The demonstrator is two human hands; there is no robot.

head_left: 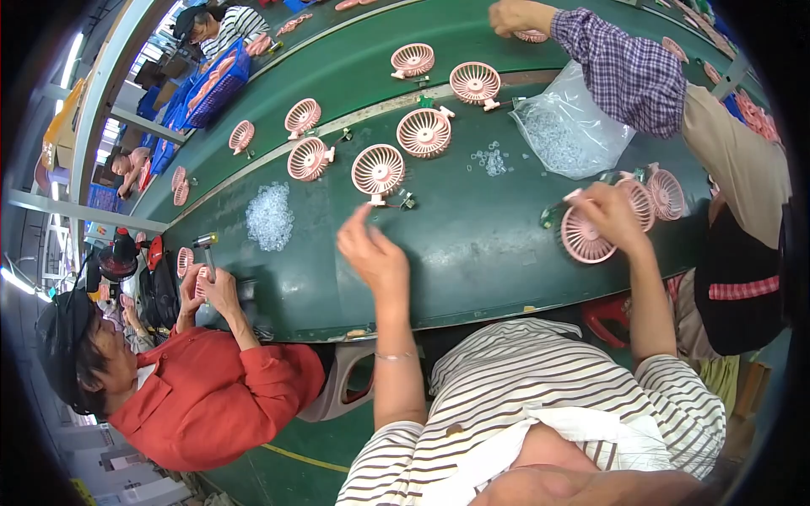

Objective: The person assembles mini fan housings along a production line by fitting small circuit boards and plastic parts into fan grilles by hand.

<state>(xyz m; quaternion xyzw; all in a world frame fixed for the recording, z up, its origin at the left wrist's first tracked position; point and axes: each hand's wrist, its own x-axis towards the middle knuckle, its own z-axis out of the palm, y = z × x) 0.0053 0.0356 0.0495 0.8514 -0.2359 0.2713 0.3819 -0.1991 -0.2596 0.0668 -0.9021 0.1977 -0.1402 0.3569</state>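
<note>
My right hand is closed on a round pink fan cage at the right of the green work surface, fingers near its short stem. A small green circuit board lies beside that stem. Over the middle, my left hand is raised with nothing in it, its thumb and forefinger apart. Just beyond its fingertips lies another pink fan cage, a small board beside its stem. Two more cages, one of them a pink fan cage, sit partly behind my right hand.
A heap of small clear pieces lies left, a smaller pile centrally. An open plastic bag holds more. Several pink cages line the green conveyor. A co-worker in red uses a hammer at left; another's checked sleeve reaches across at right.
</note>
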